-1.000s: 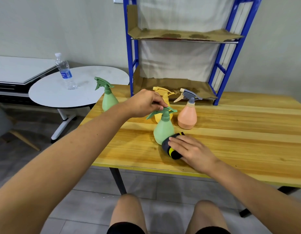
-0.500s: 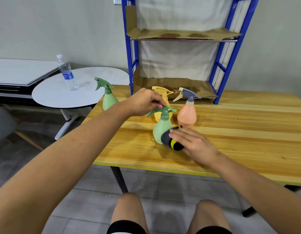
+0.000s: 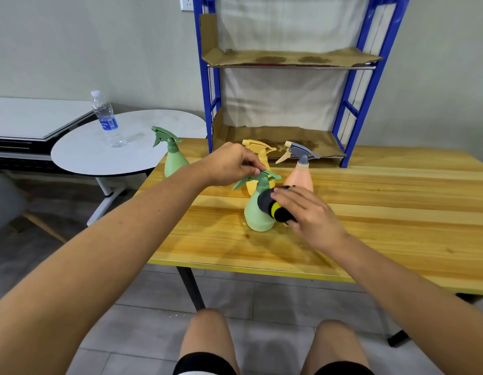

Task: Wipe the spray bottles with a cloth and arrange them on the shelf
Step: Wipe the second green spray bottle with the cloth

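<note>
Directly ahead, at twelve o'clock from the seated person, a green spray bottle (image 3: 258, 212) stands upright on the wooden table (image 3: 384, 212), its long axis vertical and its nozzle pointing toward nine o'clock. Both hands are on it. The left hand (image 3: 231, 165) reaches in from eight o'clock and pinches the bottle's trigger head from above with curled fingers, steadying it. The right hand (image 3: 305, 209) comes in from four o'clock, gripping a rolled black cloth with a yellow band (image 3: 274, 209) and pressing it against the bottle's right flank. The wiping stroke seems to depend on that pairing: top held, side rubbed.

Just beyond, at about one o'clock, a yellow spray bottle (image 3: 258, 155) and a peach spray bottle with a grey head (image 3: 300, 174) stand side by side. A second green bottle (image 3: 174, 161) stands apart at ten o'clock, near the table's left corner.

Farther back, at twelve to one o'clock, a blue metal shelf (image 3: 351, 104) rests on the table. Its two tiers are lined with stained cardboard, and neither holds a bottle, so arranging looks not yet begun.

Off the table at ten o'clock, a clear water bottle (image 3: 106, 120) stands on a round white side table (image 3: 80, 158).
</note>
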The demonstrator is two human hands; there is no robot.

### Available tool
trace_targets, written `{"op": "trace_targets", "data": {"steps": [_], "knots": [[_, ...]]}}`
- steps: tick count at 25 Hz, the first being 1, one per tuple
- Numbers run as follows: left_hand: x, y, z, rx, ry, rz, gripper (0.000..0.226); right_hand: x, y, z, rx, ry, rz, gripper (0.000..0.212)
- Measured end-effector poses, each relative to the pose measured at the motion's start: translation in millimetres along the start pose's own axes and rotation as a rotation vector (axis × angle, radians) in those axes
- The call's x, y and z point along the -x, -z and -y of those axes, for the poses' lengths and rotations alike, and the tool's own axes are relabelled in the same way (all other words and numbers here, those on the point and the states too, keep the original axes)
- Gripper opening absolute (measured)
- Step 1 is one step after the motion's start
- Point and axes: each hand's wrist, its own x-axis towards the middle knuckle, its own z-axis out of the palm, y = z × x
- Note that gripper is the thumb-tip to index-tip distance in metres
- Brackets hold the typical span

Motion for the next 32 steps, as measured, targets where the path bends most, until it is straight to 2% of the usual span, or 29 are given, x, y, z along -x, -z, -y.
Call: {"op": "trace_targets", "data": {"steps": [4, 7, 9, 12, 16, 20, 25, 28, 32], "knots": [[0, 7, 1, 0.032, 0.026, 0.053, 0.023, -16, 4, 16, 0.035, -0.054, -0.078, 0.068], [-2, 8, 1, 0.07, 0.057, 0.094, 0.025, -29, 0, 20, -0.02, -0.25, -0.261, 0.066], [-3, 10, 1, 0.117, 0.076, 0.093, 0.026, -33, -11, 34, -0.068, -0.315, -0.291, 0.068], [-2, 11, 1, 0.214, 0.082, 0.107, 0.026, -26, -27, 54, -0.054, -0.144, -0.151, 0.073], [-1, 11, 2, 0.188, 0.076, 0.105, 0.026, -34, -20, 45, -0.094, -0.261, -0.3, 0.068], [0, 12, 3, 0.245, 0.084, 0.112, 0.026, -31, -27, 61, -0.059, -0.147, -0.221, 0.07], [0, 9, 4, 0.257, 0.079, 0.096, 0.026, -37, -25, 50, -0.068, -0.245, -0.296, 0.066], [0, 10, 5, 0.279, 0.081, 0.105, 0.025, -33, -30, 63, -0.011, -0.095, -0.193, 0.066], [2, 9, 8, 0.291, 0.076, 0.099, 0.025, -38, -8, 37, -0.022, -0.26, -0.334, 0.062]]}}
